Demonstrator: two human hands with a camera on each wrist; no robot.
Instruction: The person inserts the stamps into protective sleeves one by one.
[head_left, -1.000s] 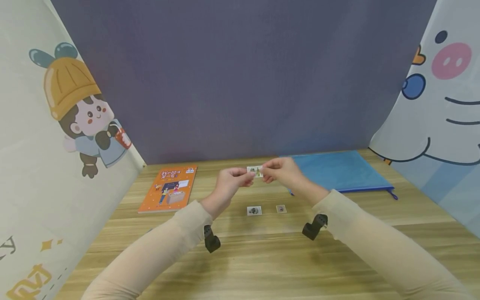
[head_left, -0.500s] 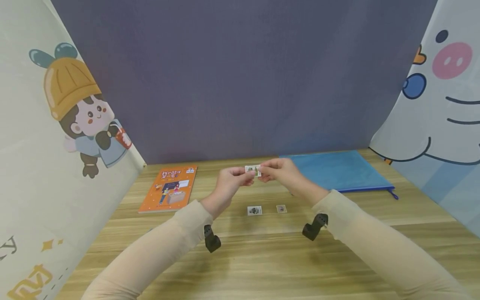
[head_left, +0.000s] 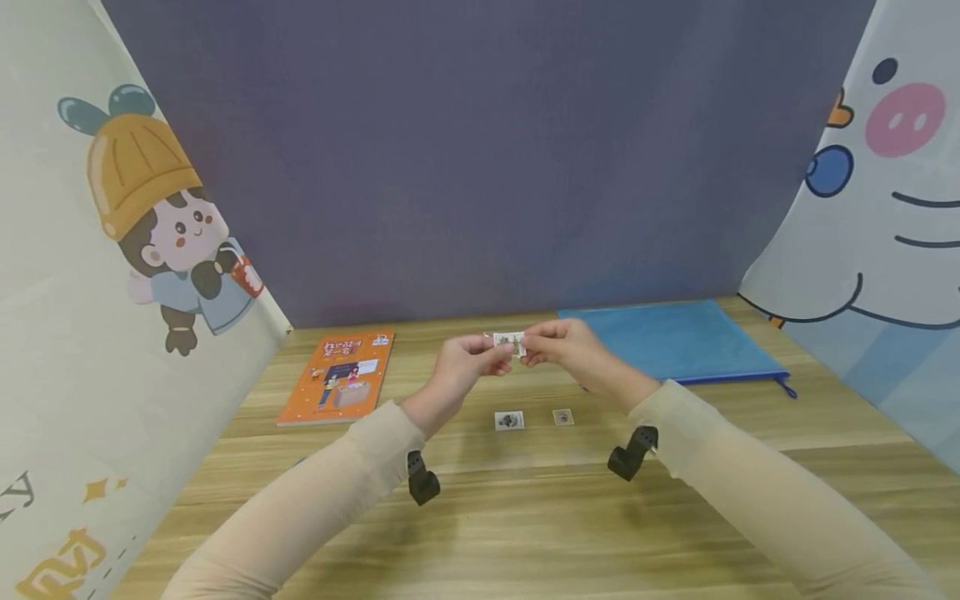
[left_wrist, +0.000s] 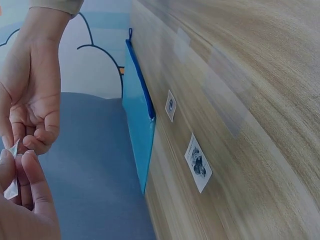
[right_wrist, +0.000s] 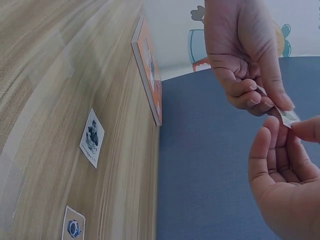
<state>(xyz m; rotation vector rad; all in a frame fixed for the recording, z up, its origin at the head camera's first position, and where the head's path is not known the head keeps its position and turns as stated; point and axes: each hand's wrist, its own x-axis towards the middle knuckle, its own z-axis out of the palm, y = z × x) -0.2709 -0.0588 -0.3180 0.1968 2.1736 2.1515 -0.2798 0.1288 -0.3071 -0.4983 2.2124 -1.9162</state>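
Above the far half of the table, both hands hold a small pale postage stamp [head_left: 511, 339] with a printed picture. My left hand [head_left: 456, 373] pinches its left side between thumb and fingers, and my right hand [head_left: 576, 348] pinches the right side. Seen from the right wrist, the held stamp [right_wrist: 288, 117] is tilted and partly covered by fingertips. Below the hands, a stamp with a dark figure [head_left: 509, 421] lies flat on the table. To its right lies a smaller stamp [head_left: 563, 417] with a bordered round blue-grey design, clearer in the right wrist view.
An orange book [head_left: 337, 377] lies at the table's left. At the back right is a blue zip pouch [head_left: 675, 342], its zip edge facing me. The wooden table [head_left: 510, 533] ends at a dark blue-grey backdrop [head_left: 480, 167], with cartoon-printed sheets on both sides.
The held stamp has tilted slightly, and a bit of its edge now shows bent or shiny between the fingers. Both hands stay almost in place; the stamps on the table have not moved.
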